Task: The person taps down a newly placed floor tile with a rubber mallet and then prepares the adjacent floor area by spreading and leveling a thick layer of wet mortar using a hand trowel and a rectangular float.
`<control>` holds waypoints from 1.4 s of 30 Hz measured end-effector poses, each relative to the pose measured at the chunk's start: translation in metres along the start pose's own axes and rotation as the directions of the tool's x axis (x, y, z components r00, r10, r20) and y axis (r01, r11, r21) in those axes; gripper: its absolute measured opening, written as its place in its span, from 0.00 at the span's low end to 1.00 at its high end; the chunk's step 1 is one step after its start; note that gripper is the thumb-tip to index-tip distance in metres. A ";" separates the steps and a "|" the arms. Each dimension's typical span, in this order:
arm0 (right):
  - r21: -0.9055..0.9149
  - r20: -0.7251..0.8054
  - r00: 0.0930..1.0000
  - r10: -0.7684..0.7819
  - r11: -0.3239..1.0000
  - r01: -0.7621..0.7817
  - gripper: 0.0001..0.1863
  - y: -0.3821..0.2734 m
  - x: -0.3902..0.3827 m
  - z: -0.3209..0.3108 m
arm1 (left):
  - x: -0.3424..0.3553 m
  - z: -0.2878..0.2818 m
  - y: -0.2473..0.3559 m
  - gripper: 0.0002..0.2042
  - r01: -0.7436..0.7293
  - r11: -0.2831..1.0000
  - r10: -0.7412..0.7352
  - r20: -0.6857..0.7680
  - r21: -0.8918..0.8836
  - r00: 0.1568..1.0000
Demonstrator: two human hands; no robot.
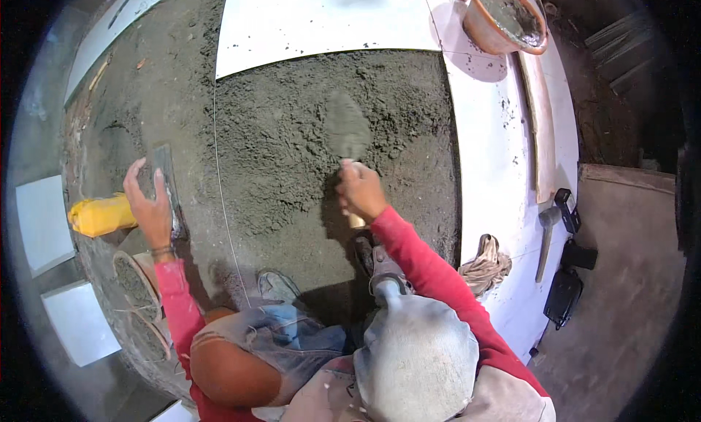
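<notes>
My right hand (359,190) grips the wooden handle of a trowel (345,126), whose blade lies over rough grey wet mortar (270,130) bordered by white tiles. My left hand (148,203) is raised with fingers apart beside a long narrow metal tool (165,170) on the grey ground at the left. Just left of that hand lies a yellow package (99,216). A thin string (219,188) runs along the left side of the mortar bed.
An orange bucket of mortar (496,31) sits at top right. On the right tiles (485,166) are a long board (539,130), a cloth (484,269), a mallet (548,225) and black items (566,290). Loose tiles (44,225) and containers (131,283) are at left.
</notes>
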State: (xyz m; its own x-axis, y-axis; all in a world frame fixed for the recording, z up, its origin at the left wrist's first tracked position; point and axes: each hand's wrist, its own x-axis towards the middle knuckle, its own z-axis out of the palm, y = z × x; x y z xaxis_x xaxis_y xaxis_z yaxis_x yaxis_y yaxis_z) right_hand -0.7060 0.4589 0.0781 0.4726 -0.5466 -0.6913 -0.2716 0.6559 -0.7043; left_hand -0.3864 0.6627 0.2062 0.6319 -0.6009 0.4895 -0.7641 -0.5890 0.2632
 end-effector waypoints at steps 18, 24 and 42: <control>-0.180 -0.018 0.993 -0.114 0.978 0.109 0.22 -0.065 0.067 -0.129 | -0.103 -0.106 0.119 0.11 0.795 0.428 -0.359 0.726 -0.429 0.586; -0.709 0.460 0.876 -0.145 0.533 0.461 0.25 -0.042 0.075 -0.008 | -0.142 -0.175 0.127 0.12 0.865 0.332 -0.629 0.595 -0.376 0.500; -0.607 0.693 0.720 0.050 -0.498 0.619 0.16 -0.064 0.049 0.038 | -0.345 -0.272 0.105 0.14 0.938 -0.055 -0.963 0.267 -0.343 0.041</control>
State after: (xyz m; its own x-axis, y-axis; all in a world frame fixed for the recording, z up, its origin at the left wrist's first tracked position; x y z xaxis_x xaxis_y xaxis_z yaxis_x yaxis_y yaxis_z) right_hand -0.6339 0.4100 0.0955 0.9073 -0.0001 -0.4204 -0.0812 -0.9812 -0.1750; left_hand -0.7203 0.9548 0.2908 0.7963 0.3983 -0.4553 0.5900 -0.3452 0.7299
